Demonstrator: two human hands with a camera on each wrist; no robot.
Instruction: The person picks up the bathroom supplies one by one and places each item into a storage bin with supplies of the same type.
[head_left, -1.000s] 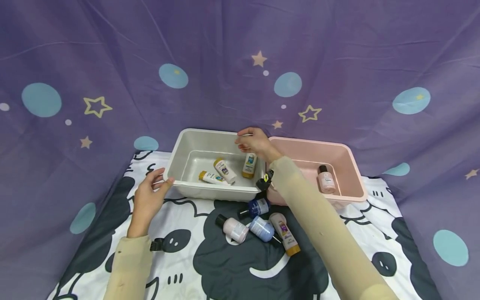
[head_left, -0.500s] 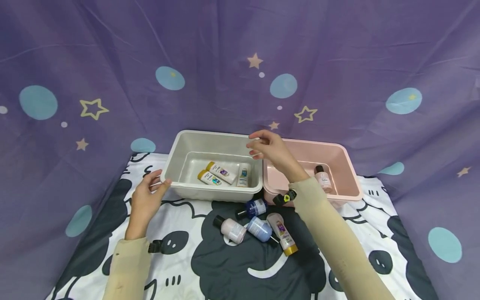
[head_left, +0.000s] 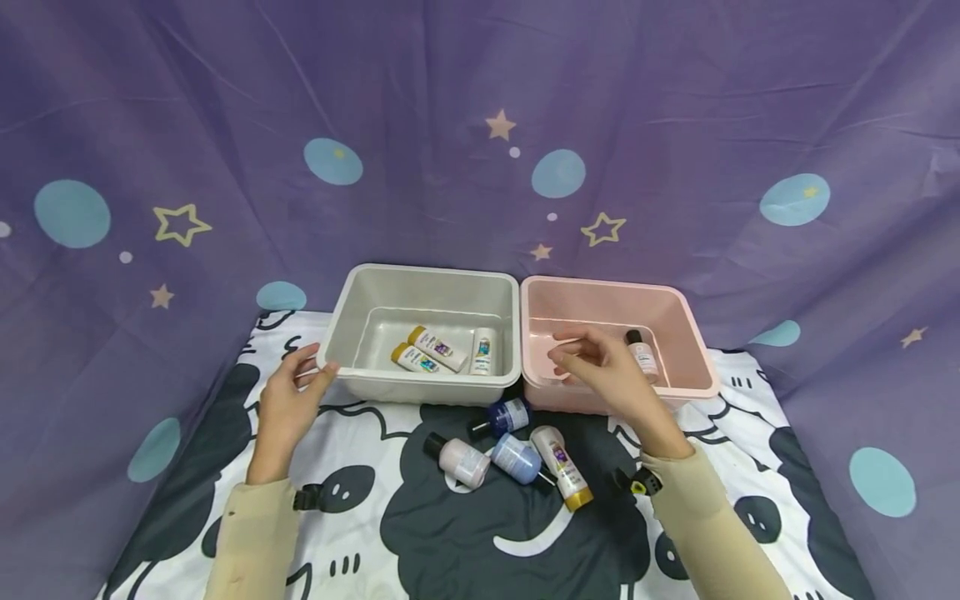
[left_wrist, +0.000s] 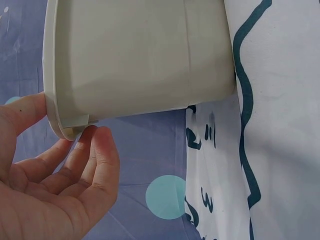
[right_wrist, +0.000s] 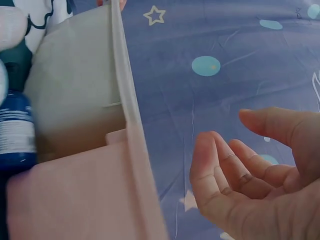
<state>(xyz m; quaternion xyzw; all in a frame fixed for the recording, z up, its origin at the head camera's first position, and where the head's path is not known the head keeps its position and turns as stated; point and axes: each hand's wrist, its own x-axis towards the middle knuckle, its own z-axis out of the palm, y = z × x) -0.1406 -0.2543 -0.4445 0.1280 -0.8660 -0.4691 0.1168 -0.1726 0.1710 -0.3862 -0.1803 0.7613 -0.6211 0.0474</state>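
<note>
**Left hand on grey bin corner; right hand empty above pink bin's front rim**

Landmark: grey bin (head_left: 352, 329), standing on the patterned cloth (head_left: 465, 542), open side up.

Left hand (head_left: 283, 408): at the near left corner of the grey bin. Thumb and fingertips (left_wrist: 102, 137) touch the rim lip there; in the left wrist view the fingers are lightly bent under the lip and the thumb lies along the outer edge. Grip is loose, a light pinch on the rim, nothing else held.

Right hand (head_left: 607, 375): to the right of the grey bin, over the front rim of the pink bin (head_left: 686, 333). Fingers loosely curled, palm partly open; the right wrist view shows the hand empty, fingers (right_wrist: 225, 165) relaxed and apart from the bin wall. Holds nothing.

Pink bin: touching the grey bin's right wall, side by side. One pale pink bottle with dark cap (head_left: 642, 353) lies inside it, near the back right.

Inside the grey bin: three small white bottles (head_left: 438, 350), two with yellow caps lying at an angle on the floor, the third just right of them near the right wall.

In front of the grey bin, on the cloth: a dark blue bottle (head_left: 502, 417) nearest the bin's front wall; nearer the person, a pale pink bottle (head_left: 459, 458), a light blue bottle (head_left: 517, 458) and a white bottle with yellow cap (head_left: 562, 468), lying close together, some touching.

Purple star-print sheet (head_left: 480, 125) hangs behind the grey bin.
</note>
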